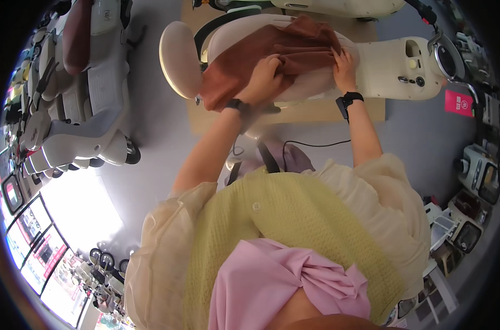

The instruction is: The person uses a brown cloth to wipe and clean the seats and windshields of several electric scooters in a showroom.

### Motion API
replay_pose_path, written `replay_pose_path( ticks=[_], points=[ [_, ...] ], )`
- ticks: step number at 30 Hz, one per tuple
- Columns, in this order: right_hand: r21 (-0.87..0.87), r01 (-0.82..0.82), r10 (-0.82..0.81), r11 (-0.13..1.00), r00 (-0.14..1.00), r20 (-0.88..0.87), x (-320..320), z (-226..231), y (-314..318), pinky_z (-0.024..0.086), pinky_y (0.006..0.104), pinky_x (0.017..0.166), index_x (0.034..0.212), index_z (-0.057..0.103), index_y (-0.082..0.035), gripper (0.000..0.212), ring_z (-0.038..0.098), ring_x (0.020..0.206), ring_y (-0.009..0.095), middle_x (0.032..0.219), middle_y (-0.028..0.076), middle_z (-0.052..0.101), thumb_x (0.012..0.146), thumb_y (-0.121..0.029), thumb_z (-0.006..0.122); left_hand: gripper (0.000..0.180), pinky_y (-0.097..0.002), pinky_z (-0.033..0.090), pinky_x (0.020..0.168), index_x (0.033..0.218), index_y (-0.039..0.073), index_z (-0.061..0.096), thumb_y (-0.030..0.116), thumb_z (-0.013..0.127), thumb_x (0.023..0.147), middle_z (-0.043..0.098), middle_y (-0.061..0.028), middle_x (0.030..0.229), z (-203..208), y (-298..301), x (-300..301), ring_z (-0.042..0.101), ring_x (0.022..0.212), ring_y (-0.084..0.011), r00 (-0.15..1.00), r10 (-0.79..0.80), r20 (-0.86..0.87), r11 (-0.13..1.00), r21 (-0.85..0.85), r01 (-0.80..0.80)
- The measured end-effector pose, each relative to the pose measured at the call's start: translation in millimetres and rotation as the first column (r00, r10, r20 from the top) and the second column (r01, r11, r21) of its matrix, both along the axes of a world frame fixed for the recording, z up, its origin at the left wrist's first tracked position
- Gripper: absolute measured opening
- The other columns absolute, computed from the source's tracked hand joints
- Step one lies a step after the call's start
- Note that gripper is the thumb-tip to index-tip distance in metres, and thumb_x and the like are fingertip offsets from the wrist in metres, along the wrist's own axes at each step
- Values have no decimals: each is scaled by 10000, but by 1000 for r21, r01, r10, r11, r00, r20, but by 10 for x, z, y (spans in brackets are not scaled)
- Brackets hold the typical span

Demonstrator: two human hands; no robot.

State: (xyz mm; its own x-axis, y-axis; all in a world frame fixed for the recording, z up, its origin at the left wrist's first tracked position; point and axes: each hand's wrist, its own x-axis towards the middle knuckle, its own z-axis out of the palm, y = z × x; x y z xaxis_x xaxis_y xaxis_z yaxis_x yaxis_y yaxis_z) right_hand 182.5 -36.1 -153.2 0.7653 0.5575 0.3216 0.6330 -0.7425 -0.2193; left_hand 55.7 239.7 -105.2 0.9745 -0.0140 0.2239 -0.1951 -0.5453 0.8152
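Cloth [233, 69] lies rumpled over the seat [310, 87]. My left hand [265, 78] grips a fold; my right hand [344, 70] touches its right edge, pinching or not, I can't tell. I seem to be spreading it; the next move likely calls for easing out creases.

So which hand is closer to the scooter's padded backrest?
Left: the left hand is on the brown cloth, right of the backrest; the right hand is farther right, at the cloth's other end.

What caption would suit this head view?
Left hand and right hand touching a brown cloth draped over a scooter seat.
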Motion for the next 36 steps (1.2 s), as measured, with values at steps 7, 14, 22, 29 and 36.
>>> replay_pose_path(
  ticks=[7, 14, 22, 29, 36],
  points=[
    [110, 379, -359, 919, 918, -166, -708, -68, -308, 406, 444, 866, 1194, 526, -19, 374, 497, 1017, 392, 1130, 214, 547, 823, -3, 487, 296, -409, 410, 898, 956, -8, 565, 170, 654, 738, 541, -151, 1191, -91, -426, -57, 498, 1064, -349, 950, -299, -94, 952, 43, 304],
    [117, 377, -262, 919, 804, -534, -1622, -158, 393, 424, 462, 676, 788, 595, 38, 205, 554, 791, 412, 782, 237, 601, 844, -145, 521, 283, -397, 397, 926, 1033, 11, 527, 38, 577, 756, 474, -116, 1262, 39, 88, -779, 475, 1135, -293, 981, -174, -82, 949, 254, 189],
    [120, -459, 452, 880, 736, -504, -2163, -293, 1287, 446, 496, 722, 752, 622, 2, 257, 563, 766, 412, 782, 211, 621, 810, -223, 512, 189, -420, 441, 832, 956, 19, 543, 96, 506, 787, 598, -180, 949, 279, 733, -2301, 556, 946, -346, 840, 405, -361, 891, 360, -276],
    [86, -683, 593, 725, 556, -582, -3005, -373, 2242, 444, 489, 727, 940, 575, 17, 211, 544, 864, 447, 885, 276, 582, 840, -131, 462, 238, -488, 466, 697, 984, 34, 536, 190, 539, 804, 618, -215, 849, 151, 654, -4564, 583, 797, -423, 614, 711, -342, 693, 196, -693],
    [192, -977, 844, 97, -22, -536, -5100, 31, 3118, 446, 436, 734, 853, 593, 9, 146, 549, 825, 400, 831, 218, 582, 808, -92, 498, 357, -442, 442, 776, 987, 24, 518, 291, 645, 787, 611, -168, 917, 37, -265, -7081, 567, 911, -349, 168, 874, -456, 295, 222, -929]
  ],
)
